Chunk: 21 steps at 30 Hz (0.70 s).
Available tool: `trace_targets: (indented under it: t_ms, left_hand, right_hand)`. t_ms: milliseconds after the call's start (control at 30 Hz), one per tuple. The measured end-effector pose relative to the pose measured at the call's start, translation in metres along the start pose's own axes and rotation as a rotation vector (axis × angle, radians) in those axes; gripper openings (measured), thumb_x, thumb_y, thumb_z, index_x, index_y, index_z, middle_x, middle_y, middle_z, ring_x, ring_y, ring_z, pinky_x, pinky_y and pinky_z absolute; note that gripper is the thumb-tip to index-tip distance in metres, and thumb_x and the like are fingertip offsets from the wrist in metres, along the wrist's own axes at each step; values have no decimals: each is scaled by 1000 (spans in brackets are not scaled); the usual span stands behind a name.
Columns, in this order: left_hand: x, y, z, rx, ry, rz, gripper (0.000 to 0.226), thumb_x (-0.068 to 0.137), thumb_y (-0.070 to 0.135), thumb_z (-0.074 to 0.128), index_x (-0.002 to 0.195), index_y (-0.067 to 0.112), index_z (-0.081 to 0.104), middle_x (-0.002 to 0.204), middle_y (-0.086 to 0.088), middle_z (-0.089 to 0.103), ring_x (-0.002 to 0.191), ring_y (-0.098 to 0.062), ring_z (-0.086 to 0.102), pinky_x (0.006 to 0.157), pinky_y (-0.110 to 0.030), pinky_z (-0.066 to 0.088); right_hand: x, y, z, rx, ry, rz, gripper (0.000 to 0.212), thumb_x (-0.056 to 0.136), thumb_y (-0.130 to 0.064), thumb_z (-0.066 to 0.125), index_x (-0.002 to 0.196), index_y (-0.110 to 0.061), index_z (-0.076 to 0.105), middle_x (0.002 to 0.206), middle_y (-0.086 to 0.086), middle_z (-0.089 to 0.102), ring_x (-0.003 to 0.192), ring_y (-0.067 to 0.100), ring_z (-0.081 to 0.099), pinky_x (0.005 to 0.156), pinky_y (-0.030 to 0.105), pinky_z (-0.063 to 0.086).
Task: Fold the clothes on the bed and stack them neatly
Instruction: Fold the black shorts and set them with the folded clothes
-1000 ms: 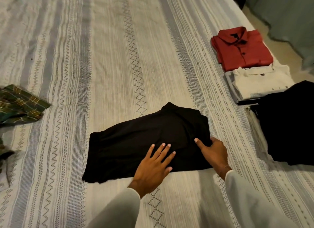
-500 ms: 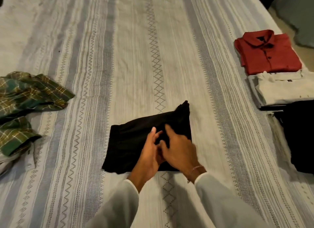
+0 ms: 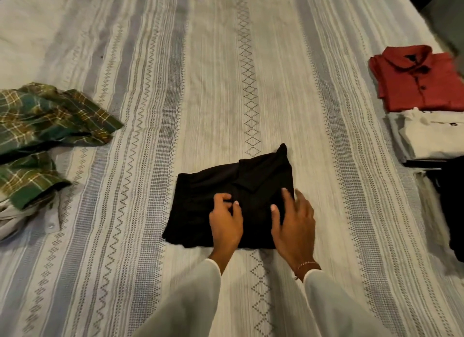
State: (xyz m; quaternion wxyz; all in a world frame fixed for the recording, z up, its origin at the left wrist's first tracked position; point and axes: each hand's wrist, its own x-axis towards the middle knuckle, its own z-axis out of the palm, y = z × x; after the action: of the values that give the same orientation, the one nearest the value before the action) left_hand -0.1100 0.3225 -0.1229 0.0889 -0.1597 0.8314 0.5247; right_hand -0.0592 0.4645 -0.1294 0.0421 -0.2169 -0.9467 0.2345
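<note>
Striped cloth covers one bed [image 3: 226, 60]. On it we count one rumpled plaid shirt [image 3: 45, 120] far left of the black shirt [image 3: 226, 193], and right of it one red shirt [image 3: 416, 80], one white [image 3: 431, 140], one dark heap [image 3: 452, 201]. Our left hand [image 3: 226, 222] curls, pinching its middle; our right hand [image 3: 293, 223] lies flat, fingers loose, on its right edge.

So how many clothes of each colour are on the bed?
Black: 2, the black shirt under both hands and the black garment at the right edge
Red: 1, the red shirt
White: 1, the white shirt
Green plaid: 1, the plaid shirt
Grey: 1, the grey garment
Total: 6
</note>
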Motion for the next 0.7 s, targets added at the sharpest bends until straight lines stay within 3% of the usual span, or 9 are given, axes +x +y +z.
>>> trace_targets:
  t_ms: [100, 167, 267, 333, 433, 533, 600, 667, 700]
  left_hand:
    - [-6, 3, 3, 397, 114, 456, 12, 95, 21, 63, 104, 16, 59, 98, 1, 59, 91, -14, 53, 83, -27, 45]
    - [-4, 4, 14, 548, -74, 691, 12, 96, 27, 57, 97, 17, 64, 96, 0, 61, 91, -18, 55, 84, -33, 45]
    - [10, 7, 30, 675, -409, 852, 32, 99, 28, 46, 114, 12, 69, 112, -8, 65, 103, -27, 60, 87, -43, 53]
    - [21, 14, 33, 773, -437, 872, 38, 99, 25, 52, 132, 12, 63, 134, -13, 58, 122, -31, 55, 99, -47, 50]
    - [40, 31, 28, 932, -302, 650, 72, 97, 42, 55, 158, 15, 28, 164, -18, 20, 152, -36, 19, 122, -51, 22]
    - [52, 41, 18, 1030, -174, 468, 95, 91, 57, 56, 160, 13, 8, 166, -23, -3, 153, -41, -4, 123, -54, 6]
    - [48, 46, 15, 1005, -96, 549, 82, 92, 49, 58, 155, 7, 26, 162, -26, 17, 151, -45, 14, 121, -53, 19]
    - [41, 42, 19, 956, -99, 828, 49, 93, 36, 61, 131, 6, 56, 136, -21, 53, 127, -40, 51, 104, -47, 44]
    - [38, 39, 22, 961, -185, 939, 35, 95, 32, 59, 121, 8, 62, 123, -17, 60, 113, -35, 58, 94, -44, 48]
  right_hand:
    - [6, 1, -5, 215, -93, 344, 53, 97, -42, 60, 139, -13, 45, 133, 13, 57, 115, 34, 59, 85, 41, 50]
    - [11, 1, -7, 270, -191, 480, 53, 94, -46, 64, 132, -15, 46, 122, 9, 64, 105, 33, 64, 79, 37, 51]
    - [14, 2, -8, 263, -245, 494, 51, 93, -46, 66, 128, -14, 47, 115, 10, 66, 99, 32, 65, 73, 34, 50]
    - [13, 2, -8, 280, -242, 484, 50, 93, -44, 67, 127, -12, 49, 115, 10, 67, 100, 32, 66, 73, 34, 50]
    - [13, 5, -10, 290, -240, 446, 51, 93, -43, 68, 127, -10, 50, 116, 10, 67, 102, 33, 66, 71, 30, 48]
    - [14, 8, -10, 315, -263, 446, 52, 93, -44, 68, 128, -10, 49, 115, 9, 66, 103, 32, 66, 71, 30, 48]
    - [14, 10, -11, 343, -265, 459, 52, 93, -44, 68, 128, -10, 50, 114, 8, 66, 102, 31, 66, 73, 31, 51]
    - [13, 10, -10, 385, -264, 469, 51, 93, -45, 68, 128, -11, 52, 113, 6, 67, 101, 29, 66, 75, 33, 53]
    - [12, 11, -10, 399, -260, 471, 50, 93, -44, 68, 127, -11, 53, 112, 6, 68, 100, 28, 66, 76, 33, 54]
